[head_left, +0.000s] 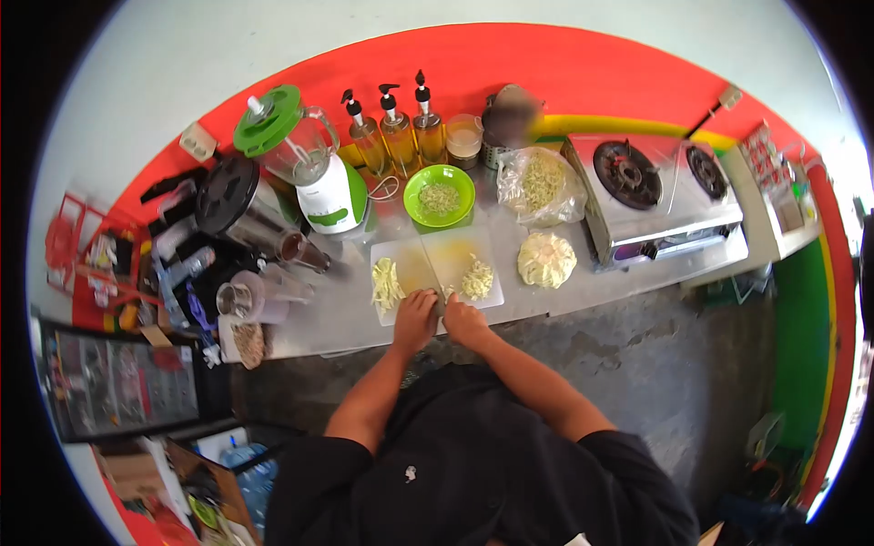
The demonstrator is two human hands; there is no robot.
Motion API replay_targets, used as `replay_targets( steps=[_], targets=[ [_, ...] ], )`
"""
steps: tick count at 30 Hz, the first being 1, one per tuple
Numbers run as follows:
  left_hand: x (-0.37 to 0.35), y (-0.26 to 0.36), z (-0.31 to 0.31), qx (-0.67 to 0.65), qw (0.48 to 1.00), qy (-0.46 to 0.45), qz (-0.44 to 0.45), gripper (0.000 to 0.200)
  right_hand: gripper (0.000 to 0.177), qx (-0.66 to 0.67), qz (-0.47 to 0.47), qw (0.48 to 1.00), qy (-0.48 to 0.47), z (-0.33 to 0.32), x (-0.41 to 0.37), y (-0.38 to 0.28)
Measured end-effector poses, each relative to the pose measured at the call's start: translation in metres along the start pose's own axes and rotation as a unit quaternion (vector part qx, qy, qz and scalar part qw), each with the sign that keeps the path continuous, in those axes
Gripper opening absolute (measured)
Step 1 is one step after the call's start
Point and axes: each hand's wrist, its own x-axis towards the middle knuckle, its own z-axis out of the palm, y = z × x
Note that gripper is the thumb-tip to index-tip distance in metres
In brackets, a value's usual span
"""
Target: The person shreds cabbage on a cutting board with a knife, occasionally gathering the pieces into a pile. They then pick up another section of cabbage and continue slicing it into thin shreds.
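Where left hand (415, 320) and right hand (465, 320) meet on the board (446, 253), I cannot tell either grip.

White cutting board (437, 264) with pale yellow shreds (386, 284); at twelve o'clock of it a lime-green bowl (439, 173), at ten o'clock a blender's green lid (267, 120) (white base (330, 193)), against a red wall (546, 73).

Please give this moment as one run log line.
left hand: on cutting board, near edge | right hand: beside it, on board | board: two piles of pale strips | behind: green bowl
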Motion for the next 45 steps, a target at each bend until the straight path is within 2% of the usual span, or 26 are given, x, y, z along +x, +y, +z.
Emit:
replay_targets(
  steps=[4,7,12,17,19,24,27,33,43,45],
  targets=[
    [-0.003,0.018,-0.001,0.015,0.997,0.036,-0.06,0.014,0.031,-0.008,0.006,1.0,-0.006,-0.001,-0.013,0.014],
    [0.006,0.024,-0.006,0.007,0.993,0.009,-0.12,0.008,0.029,-0.014,0.0,1.0,-0.008,-0.003,-0.016,0.029],
    [0.018,0.037,-0.005,0.023,0.984,0.029,-0.176,0.009,0.033,0.004,0.011,1.0,0.017,-0.012,-0.016,0.047],
    [0.012,0.043,0.002,0.04,0.971,0.072,-0.223,0.017,0.032,-0.004,-0.025,0.999,0.031,-0.016,-0.021,0.048],
    [0.01,0.049,0.003,0.015,0.975,0.037,-0.218,0.023,0.031,-0.014,-0.035,0.999,0.027,-0.016,-0.024,0.044],
    [0.003,0.057,0.004,0.026,0.974,0.033,-0.222,0.03,0.035,0.016,-0.03,0.999,0.009,-0.021,-0.025,0.022],
    [-0.003,0.055,0.001,0.039,0.984,0.034,-0.169,0.034,0.034,0.003,-0.039,0.999,0.007,-0.017,-0.019,0.01],
    [-0.007,0.041,-0.007,0.024,0.992,0.013,-0.124,0.035,0.031,-0.104,-0.031,0.994,0.0,-0.012,-0.021,0.004],
    [-0.015,0.022,-0.01,0.006,0.998,0.011,-0.063,0.032,0.032,-0.124,0.016,0.992,0.015,0.007,-0.02,0.001],
    [-0.014,0.017,-0.013,0.031,0.999,0.003,-0.043,0.031,0.032,-0.152,-0.018,0.988,0.006,-0.003,-0.02,0.0]
  ],
)
